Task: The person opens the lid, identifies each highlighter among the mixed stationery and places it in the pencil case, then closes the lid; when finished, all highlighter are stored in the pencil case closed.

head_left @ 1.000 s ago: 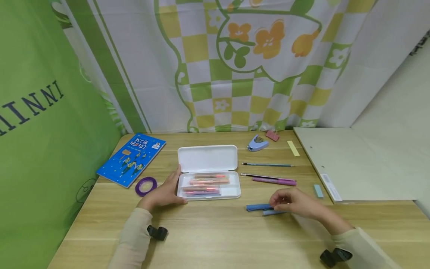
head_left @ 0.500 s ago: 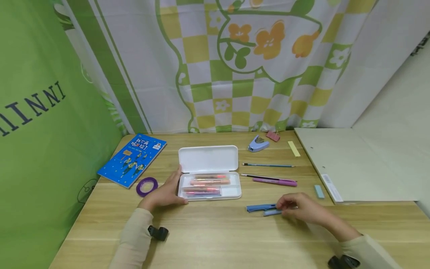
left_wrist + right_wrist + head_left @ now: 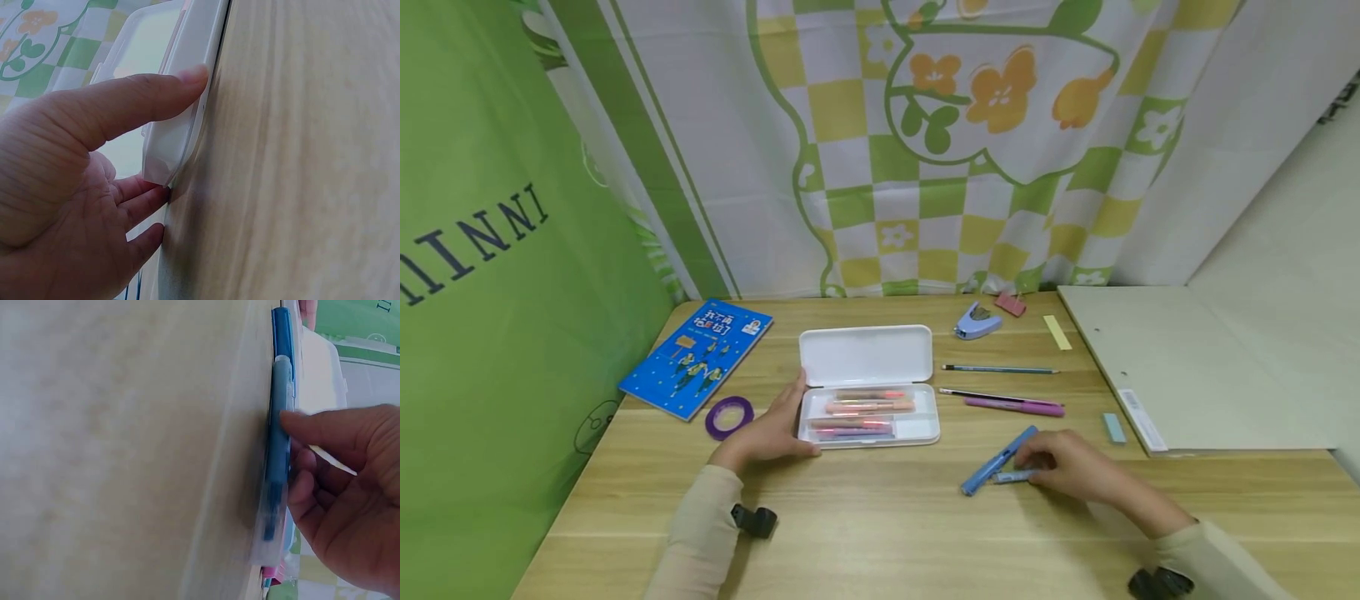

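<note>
A white pencil case [image 3: 865, 357] lies open on the table, with several pink and orange pens [image 3: 861, 427] in its tray. My left hand [image 3: 772, 427] holds the case's left end; in the left wrist view the thumb presses the front wall while the fingers reach round the end. To the right of the case, my right hand [image 3: 1071, 468] pinches a light-blue pen [image 3: 279, 425] with a clear cap, the thumb on its barrel. A darker blue pen [image 3: 998, 462] lies slantwise beside it on the wood. Part of the light-blue pen is hidden by the hand in the head view.
Behind the right hand lie a purple pen [image 3: 1018, 407], a black pencil [image 3: 977, 395] and a teal pencil [image 3: 1000, 369]. Farther back are a lilac stapler-like item [image 3: 977, 323] and a pink clip [image 3: 1011, 304]. A blue book [image 3: 696, 358] and purple tape roll [image 3: 710, 423] lie left; a pale board [image 3: 1195, 367] right.
The darker blue pen has swung from nearly level to a slant, its far end toward the back. My right hand has shifted slightly right; the left hand stays on the case.
</note>
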`<state>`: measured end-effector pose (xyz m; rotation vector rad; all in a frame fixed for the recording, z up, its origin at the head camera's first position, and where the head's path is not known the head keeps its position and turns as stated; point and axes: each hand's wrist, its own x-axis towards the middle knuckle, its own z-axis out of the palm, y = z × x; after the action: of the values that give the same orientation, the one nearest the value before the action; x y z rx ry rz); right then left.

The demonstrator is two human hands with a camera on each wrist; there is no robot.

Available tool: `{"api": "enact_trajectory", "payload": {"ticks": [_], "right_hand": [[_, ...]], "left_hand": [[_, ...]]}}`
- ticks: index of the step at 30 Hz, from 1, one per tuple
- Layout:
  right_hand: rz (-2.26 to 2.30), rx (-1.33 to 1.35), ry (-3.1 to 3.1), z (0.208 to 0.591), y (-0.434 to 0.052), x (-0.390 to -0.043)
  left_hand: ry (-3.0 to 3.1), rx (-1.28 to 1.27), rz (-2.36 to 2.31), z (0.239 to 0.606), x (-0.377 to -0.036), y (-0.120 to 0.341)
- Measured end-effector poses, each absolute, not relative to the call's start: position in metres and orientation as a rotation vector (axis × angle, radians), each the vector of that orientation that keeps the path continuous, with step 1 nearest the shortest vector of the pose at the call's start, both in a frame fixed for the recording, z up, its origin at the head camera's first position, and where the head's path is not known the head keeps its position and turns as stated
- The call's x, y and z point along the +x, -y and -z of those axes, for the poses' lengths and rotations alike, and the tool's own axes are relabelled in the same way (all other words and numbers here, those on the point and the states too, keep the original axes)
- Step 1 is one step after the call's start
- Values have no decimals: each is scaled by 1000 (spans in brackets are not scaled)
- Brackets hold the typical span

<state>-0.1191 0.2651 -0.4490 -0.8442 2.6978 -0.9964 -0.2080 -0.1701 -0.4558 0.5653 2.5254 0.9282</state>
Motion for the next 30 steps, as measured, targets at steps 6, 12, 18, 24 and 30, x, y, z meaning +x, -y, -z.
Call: {"api": "enact_trajectory", "payload": {"ticks": [6,12,18,24,30], "right_hand": [[1037,-895,-2581,444,-254,-126],[1061,-907,-2525,439,-239,-132],[1088,-877,-2471,435,-232,-137],[1073,-937,-2494,424,-208,-155],[1100,-944,-2478,412,-168,-183]], "left_hand": [[-2532,568,-923,458,-208,173],[-2531,567,-926,458,-209,172],[-2528,577,-932,456,-209,171],[-2533,577,-924,455,-208,172],[-2534,569,-911,459,-210,172]]}}
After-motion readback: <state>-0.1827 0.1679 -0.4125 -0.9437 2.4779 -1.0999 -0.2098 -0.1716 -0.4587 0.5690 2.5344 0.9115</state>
